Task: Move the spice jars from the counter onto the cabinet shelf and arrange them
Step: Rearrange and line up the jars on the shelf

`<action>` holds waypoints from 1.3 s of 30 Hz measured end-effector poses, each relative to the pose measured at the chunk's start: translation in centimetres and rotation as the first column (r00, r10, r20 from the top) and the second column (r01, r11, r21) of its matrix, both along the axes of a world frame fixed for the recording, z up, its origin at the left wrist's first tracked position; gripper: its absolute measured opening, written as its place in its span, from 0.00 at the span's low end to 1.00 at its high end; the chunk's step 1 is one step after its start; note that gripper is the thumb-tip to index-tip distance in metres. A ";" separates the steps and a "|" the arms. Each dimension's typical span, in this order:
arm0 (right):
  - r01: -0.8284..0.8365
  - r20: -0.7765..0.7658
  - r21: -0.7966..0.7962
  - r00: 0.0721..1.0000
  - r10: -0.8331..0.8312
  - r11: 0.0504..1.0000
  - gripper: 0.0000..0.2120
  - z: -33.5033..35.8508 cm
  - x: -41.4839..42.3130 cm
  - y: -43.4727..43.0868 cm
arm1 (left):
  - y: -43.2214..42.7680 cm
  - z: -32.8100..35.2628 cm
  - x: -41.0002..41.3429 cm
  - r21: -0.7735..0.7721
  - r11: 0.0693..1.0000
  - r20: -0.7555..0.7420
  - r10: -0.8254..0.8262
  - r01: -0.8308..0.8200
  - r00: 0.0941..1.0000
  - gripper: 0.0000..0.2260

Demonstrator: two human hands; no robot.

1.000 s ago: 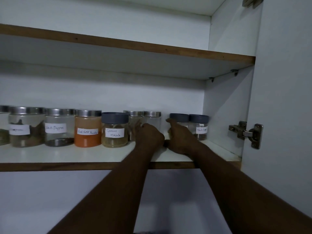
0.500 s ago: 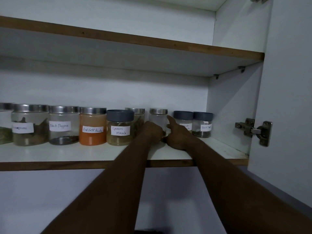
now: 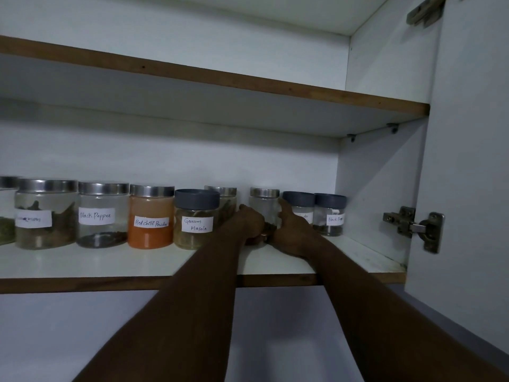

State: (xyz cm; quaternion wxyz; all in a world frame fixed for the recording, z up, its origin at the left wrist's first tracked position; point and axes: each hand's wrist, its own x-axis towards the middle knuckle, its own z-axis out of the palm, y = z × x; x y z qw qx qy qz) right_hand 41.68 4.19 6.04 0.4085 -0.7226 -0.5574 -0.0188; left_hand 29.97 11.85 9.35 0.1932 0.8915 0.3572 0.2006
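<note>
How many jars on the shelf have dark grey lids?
3: the Garam Masala jar mid-shelf, and two side by side at the right end. The arms could hide others.

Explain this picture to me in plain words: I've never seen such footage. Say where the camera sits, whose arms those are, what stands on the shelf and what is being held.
There is no machine here. The single picture comes from a camera worn on a person's head, looking into an open white cabinet. The two bare arms are that person's own.

On the white shelf with a brown wooden edge stands a row of clear spice jars. Among them are the steel-lidded Black Pepper jar, the orange Red Chilli Powder jar and the grey-lidded Garam Masala jar.

The left hand and right hand close from both sides around a small clear steel-lidded jar at the back, next to two small grey-lidded jars. It appears to stand on the shelf.
</note>
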 end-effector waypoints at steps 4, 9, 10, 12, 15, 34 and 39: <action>-0.005 -0.026 -0.003 1.000 0.005 1.000 0.51 0.3 0.3 0.1 | 1.6 -0.4 0.1 0.208 0.978 -0.120 -0.012 0.037 0.993 0.16; -0.015 0.079 0.033 0.997 0.013 0.999 0.26 0.0 0.2 0.0 | 1.6 -1.7 0.0 0.105 0.994 0.107 -0.039 0.028 0.993 0.15; -0.019 0.093 0.057 0.996 0.014 0.998 0.22 -0.1 0.2 0.0 | 1.5 -1.6 0.2 0.029 0.999 0.165 -0.027 0.022 0.986 0.15; -0.028 0.099 0.069 0.995 0.021 0.997 0.23 0.0 -0.2 0.0 | 1.4 -1.4 0.4 -0.069 0.997 0.210 -0.003 0.018 0.978 0.15; -0.025 0.077 0.050 0.997 0.021 0.998 0.26 0.5 -0.3 -0.2 | 1.3 -1.3 0.7 -0.231 0.972 0.325 0.047 0.031 0.945 0.22; 0.057 0.074 0.136 0.995 -0.068 0.989 0.37 0.1 -0.1 -0.2 | 0.8 -1.3 0.5 -0.352 0.935 0.439 0.132 0.035 0.889 0.30; 0.100 0.157 0.170 0.979 -0.127 0.980 0.25 0.1 -0.1 -0.1 | 0.8 -1.2 0.3 -0.281 0.959 0.422 0.100 0.026 0.901 0.23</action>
